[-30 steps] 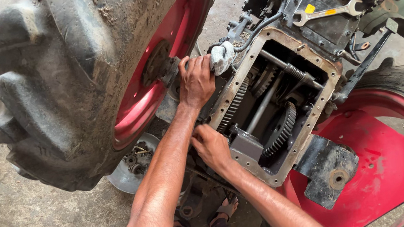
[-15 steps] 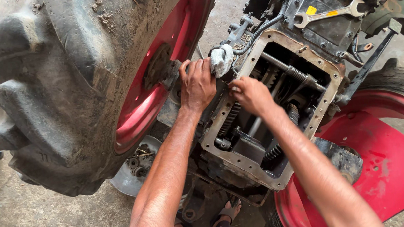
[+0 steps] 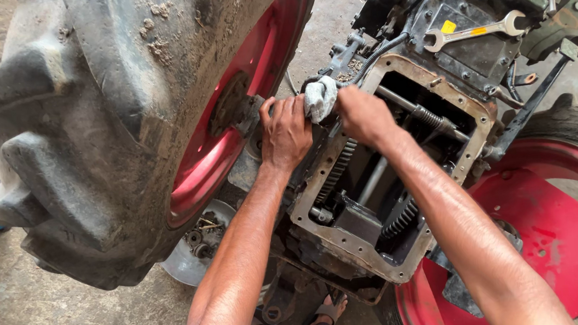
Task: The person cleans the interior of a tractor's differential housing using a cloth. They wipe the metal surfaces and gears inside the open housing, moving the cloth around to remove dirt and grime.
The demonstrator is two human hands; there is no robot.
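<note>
Presently the right hand (image 3: 363, 114) closes its fingers on a grey rag (image 3: 320, 97) pressed to the upper left corner of the open gearbox housing (image 3: 354, 248), while the left hand (image 3: 285, 133) lies just beside it, fingers curled over the housing's edge and gripping nothing loose. Judged step: wiping the rim's mating face; the next stroke calls for firm pressure along the flange, clear of the gears (image 3: 401, 216) below. Right fingertips are hidden behind the rag, and the big tyre (image 3: 109, 123) and spanner (image 3: 474, 30) sit apart.

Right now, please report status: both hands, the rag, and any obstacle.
Left hand flat on gearbox housing rim. Right hand at grey rag, grip unclear. Big muddy tyre crowds the left side.
</note>
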